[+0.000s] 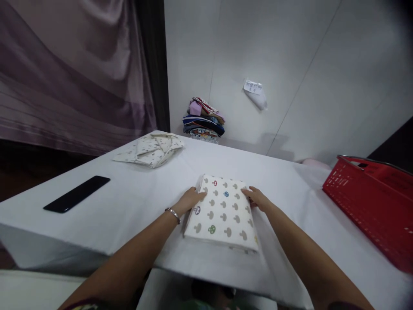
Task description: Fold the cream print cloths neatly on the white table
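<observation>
A white folded cloth (222, 213) printed with grey mushrooms, a few of them coloured, lies on the white-covered table near its front edge. At its left side is my left hand (190, 200), the thumb on top and the other fingers partly hidden at the edge. My right hand (256, 199) grips the far right edge, its fingers partly tucked under the fabric. Both hands are closed on the cloth, which rests flat in a neat rectangle. A silver bracelet circles my left wrist.
Another pale printed cloth (153, 148), loosely folded, lies at the table's far left. In front of it is a flat black phone-like slab (77, 193). A red basket (374, 206) stands at the right. Behind the table, folded clothes (204, 120) are stacked against the wall.
</observation>
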The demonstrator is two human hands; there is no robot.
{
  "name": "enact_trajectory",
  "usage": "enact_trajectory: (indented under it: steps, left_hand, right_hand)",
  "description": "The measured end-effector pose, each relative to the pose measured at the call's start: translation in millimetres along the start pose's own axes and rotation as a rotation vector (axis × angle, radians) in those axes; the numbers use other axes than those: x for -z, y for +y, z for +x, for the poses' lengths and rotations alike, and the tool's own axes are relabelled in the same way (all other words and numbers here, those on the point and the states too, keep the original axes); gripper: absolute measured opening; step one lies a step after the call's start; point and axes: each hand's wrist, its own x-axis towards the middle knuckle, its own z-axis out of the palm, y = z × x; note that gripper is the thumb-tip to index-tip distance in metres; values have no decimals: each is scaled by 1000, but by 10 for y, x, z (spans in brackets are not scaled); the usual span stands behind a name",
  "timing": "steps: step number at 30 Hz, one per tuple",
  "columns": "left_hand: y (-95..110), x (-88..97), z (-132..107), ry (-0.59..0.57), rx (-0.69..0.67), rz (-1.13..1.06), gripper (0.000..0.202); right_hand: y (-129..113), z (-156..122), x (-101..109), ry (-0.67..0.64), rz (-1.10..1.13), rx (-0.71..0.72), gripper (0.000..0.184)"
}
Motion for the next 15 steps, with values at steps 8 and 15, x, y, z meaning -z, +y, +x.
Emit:
enact_trajectory:
  steps: [8, 15]
  left_hand:
    - [110, -111, -180, 99, -44, 180, 52]
    - [37, -185, -135, 42, 19, -194, 74]
  right_hand:
    - [-51, -64, -45, 12, -2, 57, 89]
    - [-38, -95, -82, 61, 88, 76, 84]
